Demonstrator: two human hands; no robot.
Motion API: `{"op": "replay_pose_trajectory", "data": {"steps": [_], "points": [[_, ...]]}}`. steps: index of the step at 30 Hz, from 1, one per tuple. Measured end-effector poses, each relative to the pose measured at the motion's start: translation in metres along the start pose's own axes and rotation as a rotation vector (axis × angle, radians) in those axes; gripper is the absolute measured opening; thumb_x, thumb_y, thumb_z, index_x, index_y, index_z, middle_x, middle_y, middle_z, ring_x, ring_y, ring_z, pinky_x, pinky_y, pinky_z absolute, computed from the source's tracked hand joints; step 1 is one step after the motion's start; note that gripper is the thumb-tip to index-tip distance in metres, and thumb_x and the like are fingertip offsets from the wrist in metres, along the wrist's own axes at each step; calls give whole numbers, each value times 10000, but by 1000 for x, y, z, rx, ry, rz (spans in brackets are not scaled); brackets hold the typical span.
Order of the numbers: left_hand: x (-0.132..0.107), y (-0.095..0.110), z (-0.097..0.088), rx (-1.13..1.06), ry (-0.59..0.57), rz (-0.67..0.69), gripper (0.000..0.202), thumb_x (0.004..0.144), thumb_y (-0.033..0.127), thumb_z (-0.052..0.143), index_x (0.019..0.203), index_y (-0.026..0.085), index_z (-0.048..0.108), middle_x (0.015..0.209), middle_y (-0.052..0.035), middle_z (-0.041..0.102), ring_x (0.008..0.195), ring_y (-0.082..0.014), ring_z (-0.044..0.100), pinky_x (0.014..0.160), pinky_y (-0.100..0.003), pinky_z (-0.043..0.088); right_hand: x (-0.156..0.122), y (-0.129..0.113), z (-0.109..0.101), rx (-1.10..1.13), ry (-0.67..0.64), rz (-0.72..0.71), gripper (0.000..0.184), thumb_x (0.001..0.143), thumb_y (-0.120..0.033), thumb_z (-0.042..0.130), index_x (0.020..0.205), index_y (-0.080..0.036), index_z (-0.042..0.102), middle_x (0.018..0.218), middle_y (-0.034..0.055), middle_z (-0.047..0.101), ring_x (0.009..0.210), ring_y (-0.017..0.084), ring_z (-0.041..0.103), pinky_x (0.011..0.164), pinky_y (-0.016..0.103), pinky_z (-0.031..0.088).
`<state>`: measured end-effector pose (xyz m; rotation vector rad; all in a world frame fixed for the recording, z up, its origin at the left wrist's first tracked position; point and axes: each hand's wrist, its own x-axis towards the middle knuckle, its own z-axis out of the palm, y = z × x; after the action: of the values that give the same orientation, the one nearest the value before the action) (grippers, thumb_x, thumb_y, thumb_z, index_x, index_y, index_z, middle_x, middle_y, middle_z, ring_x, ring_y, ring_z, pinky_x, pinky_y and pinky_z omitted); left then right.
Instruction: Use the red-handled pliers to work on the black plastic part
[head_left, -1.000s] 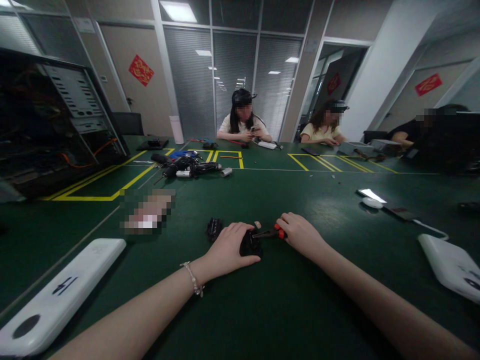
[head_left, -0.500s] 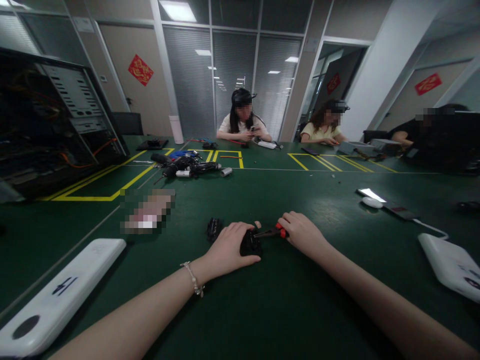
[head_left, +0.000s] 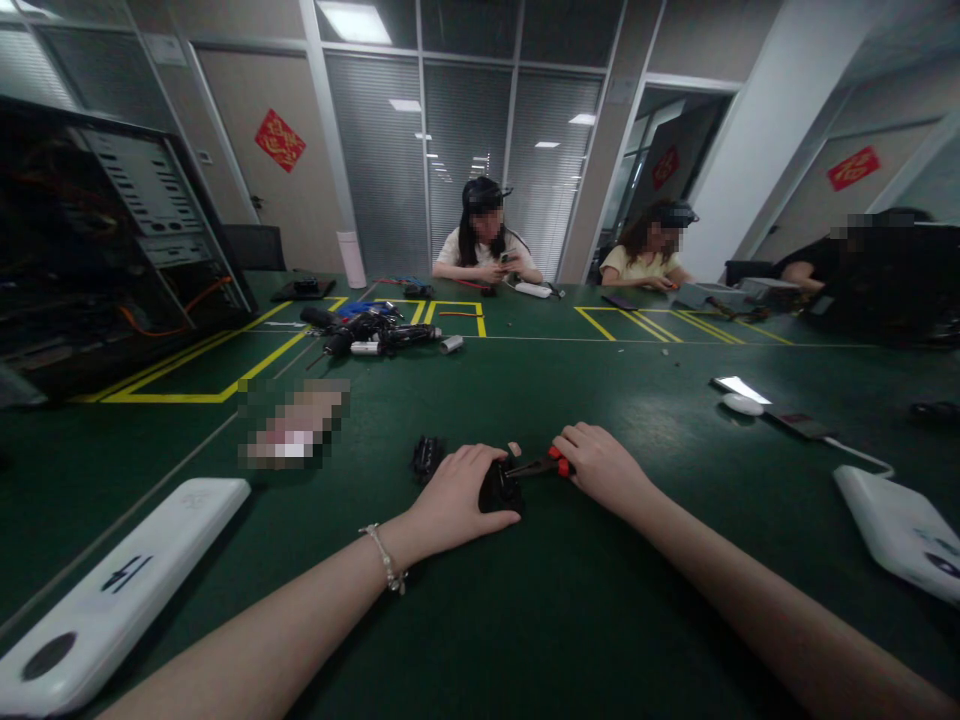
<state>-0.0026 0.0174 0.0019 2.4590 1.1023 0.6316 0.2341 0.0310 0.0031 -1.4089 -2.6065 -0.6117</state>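
Observation:
My left hand is closed around a black part on the green table, thumb at the front and fingers over the back. What kind of part it is, I cannot make out. In my right hand are red-handled needle-nose pliers, whose dark jaws reach left to the top of the black part. Whether the jaws grip anything is too small to tell. A second black piece lies just left of my left hand's fingers. Behind the part a small pale scrap shows.
White power banks lie at left and right. A heap of tools and cables sits farther back. An opened computer case stands at far left. Across the green table several people sit.
The pliers and my right hand have shifted very slightly left, with the jaws still at the black part. My left hand keeps its hold.

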Motion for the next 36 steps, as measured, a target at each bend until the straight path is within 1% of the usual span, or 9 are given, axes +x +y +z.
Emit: {"op": "replay_pose_trajectory", "data": {"steps": [6,11,15,24,28,36], "points": [[0,1,0,1,8,8,581,641,473,622,1127,229,416,1123,-57,489,1044,-254,443,882,-410,356,0,1,-2,6,-11,7,233,615,-79,540,835,-153,555,824,61,550,754,177,480,663,290,379],[0,0,0,-14,0,5,580,643,469,617,1129,224,417,1129,-67,488,1046,-267,442,880,-426,354,-1,1,2,-5,17,3,247,614,-83,538,850,-154,553,840,65,551,763,183,485,668,297,382],[0,0,1,-12,4,12,588,636,458,626,1132,223,415,1131,-63,486,1050,-264,440,889,-426,350,-1,0,2,-10,16,-4,247,616,-91,551,855,-153,556,841,67,554,761,183,488,670,296,383],[0,1,-1,-18,-20,-8,591,645,489,609,1138,228,414,1145,-59,479,1062,-266,433,885,-432,359,-1,-2,0,-25,27,7,297,598,-115,580,893,-145,556,883,76,549,802,200,479,711,319,382],[1,1,0,-11,-6,-3,586,640,468,621,1133,221,420,1144,-68,478,1059,-272,432,891,-440,345,-1,-2,0,2,45,7,298,604,-130,571,901,-144,551,885,78,547,812,202,473,734,327,378],[1,1,1,2,14,14,574,635,458,629,1118,226,423,1106,-58,494,1024,-255,451,875,-413,361,-1,-2,-1,23,45,5,303,599,-119,552,902,-139,548,895,86,542,837,210,471,764,337,377]]}}
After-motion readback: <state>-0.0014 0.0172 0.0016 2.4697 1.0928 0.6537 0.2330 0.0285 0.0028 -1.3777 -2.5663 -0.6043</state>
